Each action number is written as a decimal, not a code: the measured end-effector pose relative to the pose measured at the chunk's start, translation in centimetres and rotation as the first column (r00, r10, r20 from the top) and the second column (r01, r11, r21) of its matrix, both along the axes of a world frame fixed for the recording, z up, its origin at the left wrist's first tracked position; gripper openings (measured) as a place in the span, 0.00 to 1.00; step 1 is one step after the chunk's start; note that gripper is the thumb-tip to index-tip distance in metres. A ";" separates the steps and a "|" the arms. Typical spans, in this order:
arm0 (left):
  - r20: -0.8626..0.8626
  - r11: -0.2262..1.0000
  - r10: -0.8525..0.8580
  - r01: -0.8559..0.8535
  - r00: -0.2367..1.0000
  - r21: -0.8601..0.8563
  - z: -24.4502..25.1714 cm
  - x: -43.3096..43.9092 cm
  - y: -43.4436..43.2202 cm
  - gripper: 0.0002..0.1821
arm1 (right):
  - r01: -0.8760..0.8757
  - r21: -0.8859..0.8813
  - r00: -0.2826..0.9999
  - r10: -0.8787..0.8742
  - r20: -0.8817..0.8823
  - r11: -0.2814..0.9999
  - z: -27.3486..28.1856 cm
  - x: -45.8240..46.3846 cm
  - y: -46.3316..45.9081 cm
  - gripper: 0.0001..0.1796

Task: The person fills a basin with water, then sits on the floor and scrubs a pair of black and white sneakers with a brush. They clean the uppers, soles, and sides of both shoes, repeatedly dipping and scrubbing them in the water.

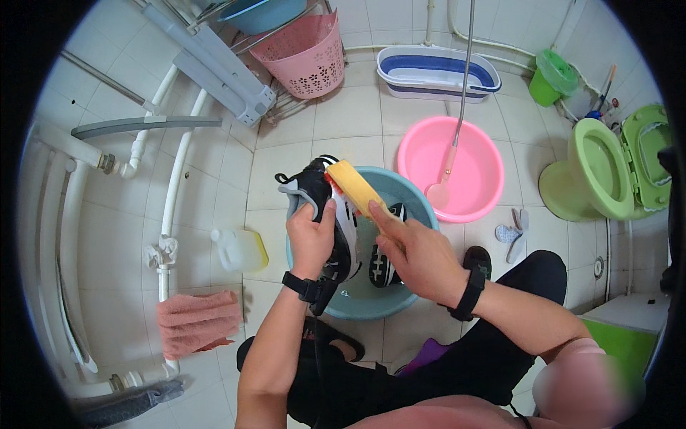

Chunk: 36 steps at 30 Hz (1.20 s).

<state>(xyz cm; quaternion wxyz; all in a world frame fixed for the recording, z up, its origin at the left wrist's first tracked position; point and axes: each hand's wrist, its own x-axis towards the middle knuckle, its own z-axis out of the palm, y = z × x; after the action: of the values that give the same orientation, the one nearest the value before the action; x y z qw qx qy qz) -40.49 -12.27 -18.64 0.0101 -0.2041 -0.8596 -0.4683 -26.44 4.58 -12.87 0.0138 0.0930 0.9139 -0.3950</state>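
Observation:
My left hand point(312, 236) grips a black and white sneaker point(343, 230) by its ankle opening and side. The shoe is held over a teal plastic basin point(426, 204) with water in it. In my right hand point(415, 254) is a scrubbing brush with a yellow back point(355, 185); its red bristles touch the shoe's side near the heel. A second black and white sneaker point(381, 263) lies in the basin, partly hidden by my right hand. Each of my wrists wears a black strap.
Behind the basin sits a pink basin point(410, 155) with a shower head point(438, 194) in it. A jug of yellowish liquid point(241, 251) stands left, near a pink towel point(199, 324) hanging on a pipe. A green toilet point(568, 177) is at right, a blue-white folding tub point(439, 72) behind.

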 end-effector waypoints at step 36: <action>0.585 0.797 0.037 -0.378 0.810 0.472 0.3 1.3 1.3 0.08 | 0.057 0.073 0.962 -0.036 -0.271 0.996 -2.8 -5.0 -0.6 0.27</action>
<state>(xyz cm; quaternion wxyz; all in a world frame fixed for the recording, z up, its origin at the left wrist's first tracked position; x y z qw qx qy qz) -39.18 -10.99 -18.38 -0.1223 0.0512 -0.6638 -0.7361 -31.48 3.93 -15.69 -0.1237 0.0603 0.9199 -0.3672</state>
